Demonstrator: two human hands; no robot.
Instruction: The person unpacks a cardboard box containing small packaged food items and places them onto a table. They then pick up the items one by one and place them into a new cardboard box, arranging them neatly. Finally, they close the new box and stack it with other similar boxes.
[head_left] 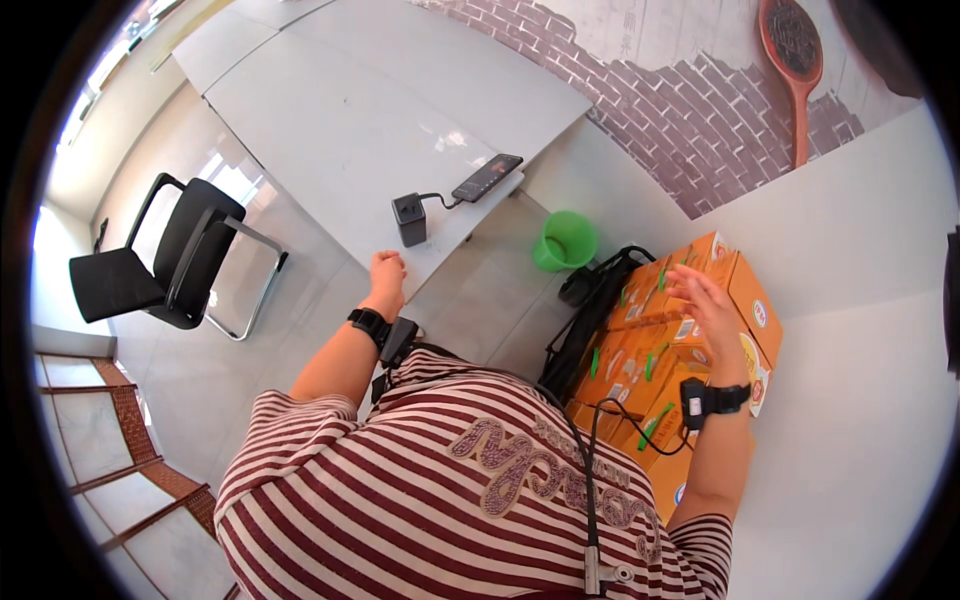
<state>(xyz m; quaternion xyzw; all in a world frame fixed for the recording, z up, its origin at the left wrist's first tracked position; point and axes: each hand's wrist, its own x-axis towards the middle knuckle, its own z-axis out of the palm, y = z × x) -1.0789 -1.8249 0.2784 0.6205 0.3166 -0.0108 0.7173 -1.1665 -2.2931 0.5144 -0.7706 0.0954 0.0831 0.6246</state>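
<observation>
My left hand (385,275) is curled shut and rests at the near edge of the grey table (330,130), holding nothing that I can see. A black wrist device sits on that arm. My right hand (705,305) hovers open, fingers spread, just above a stack of orange cardboard boxes (755,300) with green tape strips at my right side. It holds nothing. A black device with a cable is strapped to my right wrist.
On the table lie a small black box-shaped charger (409,219) and a cabled phone (487,177). A green bucket (565,241) and a black bag (590,300) stand on the floor by the boxes. A black chair (165,260) is at left.
</observation>
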